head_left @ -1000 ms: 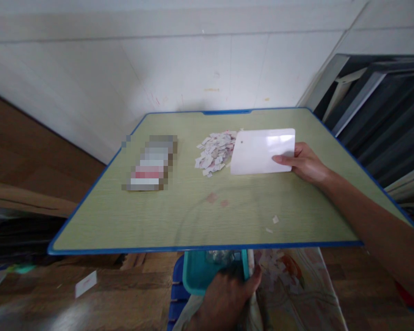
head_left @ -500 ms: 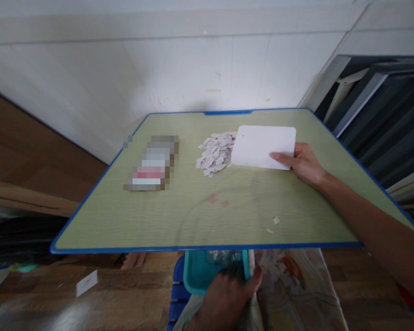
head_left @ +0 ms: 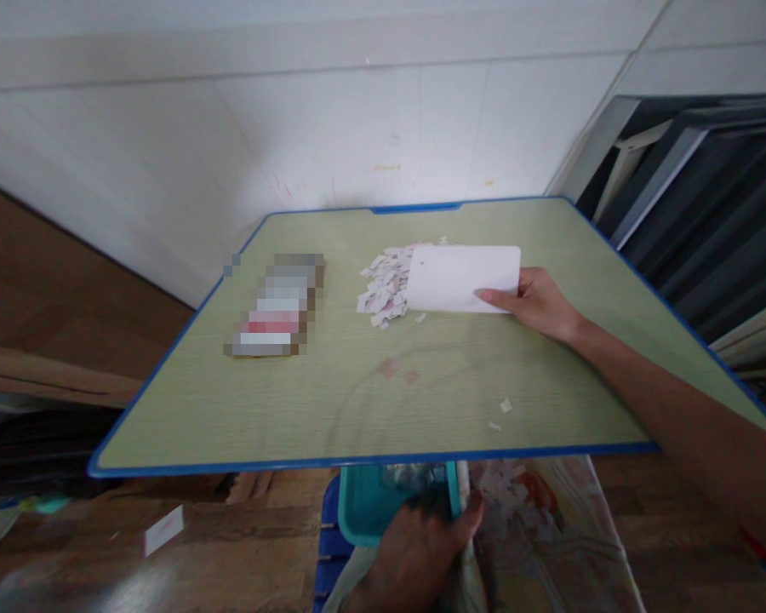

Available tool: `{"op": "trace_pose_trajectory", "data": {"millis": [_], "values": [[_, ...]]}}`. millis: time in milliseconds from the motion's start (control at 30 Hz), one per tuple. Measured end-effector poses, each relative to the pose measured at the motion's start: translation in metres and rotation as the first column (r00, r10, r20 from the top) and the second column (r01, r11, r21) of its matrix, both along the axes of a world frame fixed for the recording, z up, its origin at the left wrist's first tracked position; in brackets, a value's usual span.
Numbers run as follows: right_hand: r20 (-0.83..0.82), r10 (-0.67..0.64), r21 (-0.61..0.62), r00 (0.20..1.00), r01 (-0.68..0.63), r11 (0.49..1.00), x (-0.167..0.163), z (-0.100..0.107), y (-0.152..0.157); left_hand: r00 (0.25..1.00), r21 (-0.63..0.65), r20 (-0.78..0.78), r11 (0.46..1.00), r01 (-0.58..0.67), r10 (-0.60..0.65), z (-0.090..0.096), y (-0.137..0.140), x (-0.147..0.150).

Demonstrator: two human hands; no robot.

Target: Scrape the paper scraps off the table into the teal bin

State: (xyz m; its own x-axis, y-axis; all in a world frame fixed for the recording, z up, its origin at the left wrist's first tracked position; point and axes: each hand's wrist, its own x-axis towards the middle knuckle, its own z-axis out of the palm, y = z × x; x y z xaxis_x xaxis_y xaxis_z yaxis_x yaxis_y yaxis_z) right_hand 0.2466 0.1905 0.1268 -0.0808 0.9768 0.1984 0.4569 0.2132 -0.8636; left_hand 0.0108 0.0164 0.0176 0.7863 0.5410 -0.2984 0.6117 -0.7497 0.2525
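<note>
My right hand [head_left: 540, 302] grips a flat white rectangular card [head_left: 453, 272] by its right end, with the thumb on top. The card, which has a small hole near its upper left corner, tilts over the right side of a pile of small paper scraps [head_left: 383, 289] on the green table [head_left: 261, 409]. Below the table's front edge my left hand [head_left: 418, 545] closes at the rim of a printed bag [head_left: 568, 545], its thumb along the rim; its other fingers are in shadow. Paper scraps [head_left: 511, 494] lie on or in that bag.
A pixelated flat object [head_left: 274, 306] lies on the table's left. A teal tray [head_left: 363, 519] with clear items stands on a blue slatted seat [head_left: 328, 545] under the front edge. A white card [head_left: 164, 531] lies on the floor. Dark panels [head_left: 708, 187] lean at right.
My right hand has moved the white card left and slightly down against the pile, tilting it. A few loose scraps now show around the card. My left hand has stayed about still.
</note>
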Motion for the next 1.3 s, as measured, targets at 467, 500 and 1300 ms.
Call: {"op": "trace_pose_trajectory", "data": {"millis": [467, 500, 1300], "values": [[-0.172, -0.009, -0.109, 0.985, -0.010, 0.994, 0.005, 0.001, -0.002, 1.000, -0.018, 0.005, 1.000, 0.000, 0.000, 0.005, 0.001, 0.001], [-0.187, -0.023, -0.121, 0.982, 0.000, 0.993, 0.007, 0.001, -0.002, 1.000, -0.011, 0.005, 1.000, 0.000, 0.000, 0.005, 0.001, 0.001], [-0.160, 0.450, -0.450, 0.878, -0.471, 0.758, 0.035, 0.017, -0.003, 1.000, -0.014, 0.000, 1.000, -0.013, 0.013, 0.001, 0.000, 0.000]]}}
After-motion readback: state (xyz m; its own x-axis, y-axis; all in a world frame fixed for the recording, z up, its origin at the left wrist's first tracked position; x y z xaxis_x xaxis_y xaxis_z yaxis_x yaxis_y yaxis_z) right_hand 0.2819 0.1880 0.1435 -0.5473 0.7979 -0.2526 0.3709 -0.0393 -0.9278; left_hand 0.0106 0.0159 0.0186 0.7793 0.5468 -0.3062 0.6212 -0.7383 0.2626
